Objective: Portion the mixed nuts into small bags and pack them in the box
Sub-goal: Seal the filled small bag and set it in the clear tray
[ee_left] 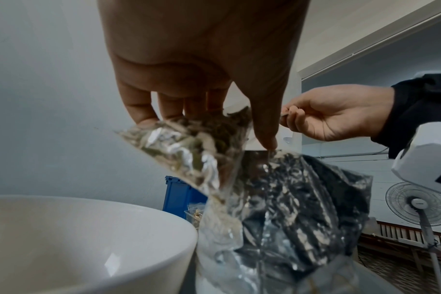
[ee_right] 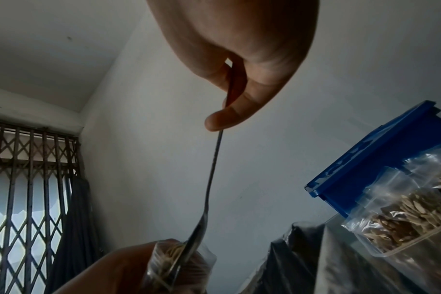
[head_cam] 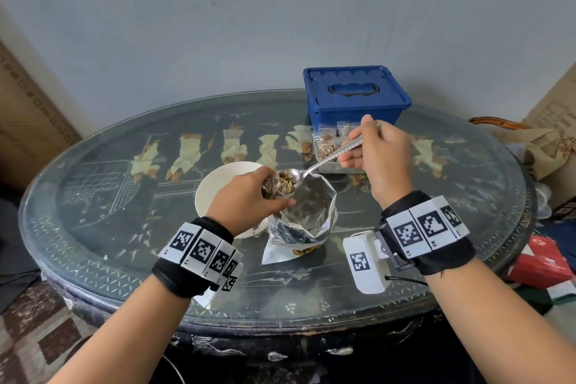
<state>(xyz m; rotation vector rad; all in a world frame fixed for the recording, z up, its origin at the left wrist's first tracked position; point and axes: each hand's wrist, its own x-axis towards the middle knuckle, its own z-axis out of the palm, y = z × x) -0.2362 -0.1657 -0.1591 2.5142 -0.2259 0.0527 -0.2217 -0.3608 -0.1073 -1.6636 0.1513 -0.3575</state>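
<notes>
Two hands work over the table [head_cam: 93, 227]. The left hand [head_cam: 246, 196] pinches a small clear bag [ee_left: 189, 143] between thumb and fingertips, its mouth up. The right hand [head_cam: 380, 156] grips a spoon [head_cam: 318, 165] by the handle, its bowl heaped with nuts [head_cam: 285, 184] at that mouth. Just beneath stands an open foil pouch [head_cam: 307, 215], a white bowl [head_cam: 215, 187] beside it. Farther back, filled bags sit in a clear tub [ee_right: 400, 244] before the closed blue box [head_cam: 355, 97].

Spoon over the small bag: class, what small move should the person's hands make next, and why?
Probably tip the spoon so its nuts slide into the small bag. The right hand holds the loaded bowl at the bag's mouth, which the left hand pinches open above the foil pouch.
</notes>
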